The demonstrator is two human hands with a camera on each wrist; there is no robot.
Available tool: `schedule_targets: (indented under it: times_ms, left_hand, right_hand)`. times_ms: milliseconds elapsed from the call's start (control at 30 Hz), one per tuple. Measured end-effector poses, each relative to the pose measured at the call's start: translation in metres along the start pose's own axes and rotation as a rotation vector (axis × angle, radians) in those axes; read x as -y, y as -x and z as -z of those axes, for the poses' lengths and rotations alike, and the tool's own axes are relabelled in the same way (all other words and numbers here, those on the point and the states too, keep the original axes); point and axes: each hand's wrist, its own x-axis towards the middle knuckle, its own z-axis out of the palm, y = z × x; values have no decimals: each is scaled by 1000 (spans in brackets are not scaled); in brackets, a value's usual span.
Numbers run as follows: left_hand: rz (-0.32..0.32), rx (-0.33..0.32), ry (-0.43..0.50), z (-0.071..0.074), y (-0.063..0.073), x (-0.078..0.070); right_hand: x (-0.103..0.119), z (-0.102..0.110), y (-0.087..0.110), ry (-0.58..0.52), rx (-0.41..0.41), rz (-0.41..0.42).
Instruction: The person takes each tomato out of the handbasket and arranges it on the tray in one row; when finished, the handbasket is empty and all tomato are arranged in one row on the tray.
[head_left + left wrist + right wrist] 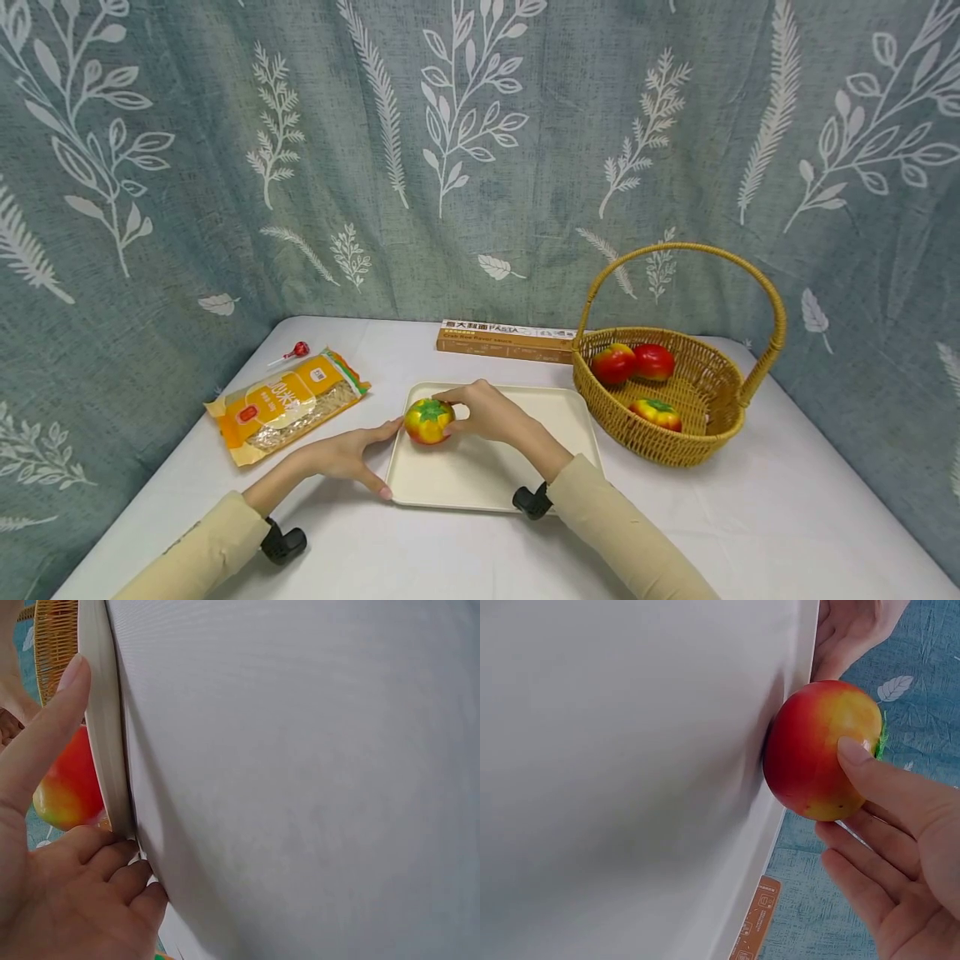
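My right hand (489,410) holds a round red-and-yellow fruit with a green star-shaped top (429,421) between thumb and fingers. The fruit sits at the left side of a cream rectangular tray (510,487), green top facing up. In the right wrist view, the thumb presses the side of the fruit (817,750), close over the tray's surface. At the tray's left edge is my left hand (341,458), thumb spread toward the near corner and fingers farther back. The left wrist view has its fingers (120,870) right at the rim, tips hidden.
A wicker basket (645,433) with a tall handle stands right of the tray, holding three red-and-yellow fruits. Behind the tray lies a brown pasta box (502,343). To the left are an orange bag of grain (288,404) and a red lollipop (301,348). A patterned curtain (480,167) hangs behind.
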Motion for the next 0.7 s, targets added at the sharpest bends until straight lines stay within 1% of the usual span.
schedule_targets:
  times_ms: [233, 500, 700]
  left_hand:
    - [-2, 2, 4, 0, 0, -1]
    - [-6, -1, -2, 0, -1, 1]
    - [1, -2, -2, 0, -1, 1]
  right_hand:
    - [-1, 1, 3, 11, -14, 3]
    - [2, 2, 5, 34, -1, -33]
    - [1, 5, 6, 38, 2, -38]
